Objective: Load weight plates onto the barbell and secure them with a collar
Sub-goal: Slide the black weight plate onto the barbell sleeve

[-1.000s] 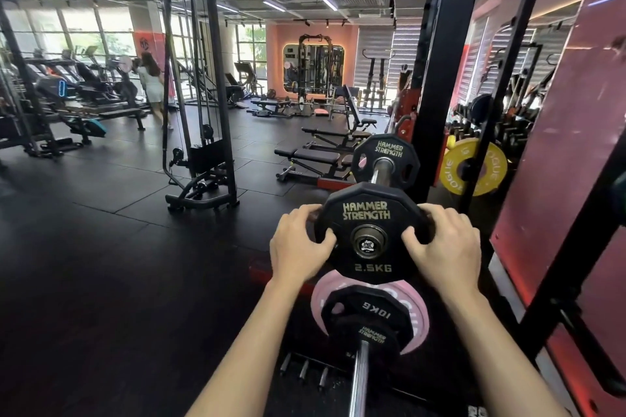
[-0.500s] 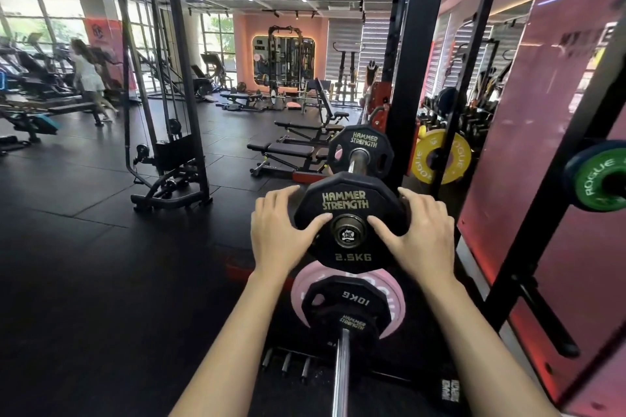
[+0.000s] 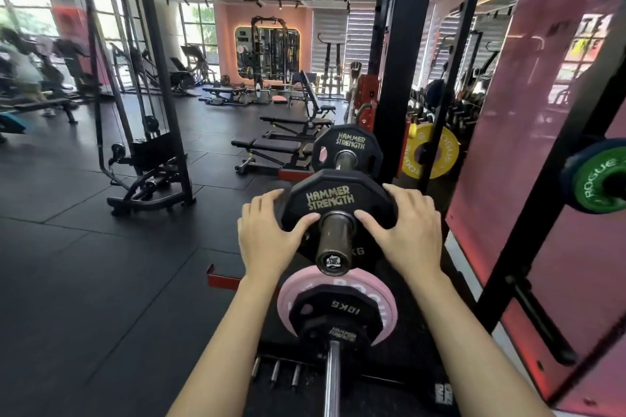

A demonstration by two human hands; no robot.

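We're in a gym with a black rubber floor [image 3: 84, 264]. Our left hand [image 3: 267, 237] and right hand [image 3: 406, 234] grip opposite edges of the small black plate [image 3: 325, 203], threaded on the barbell sleeve [image 3: 333, 244], whose end sticks out.

Black rubber-tiled floor [image 3: 101, 281] carries everything here. A cable machine [image 3: 149, 159] stands on it, left of the black rack upright [image 3: 403, 61]; adjustable benches [image 3: 271, 149] sit between the two, nearer the upright's foot.
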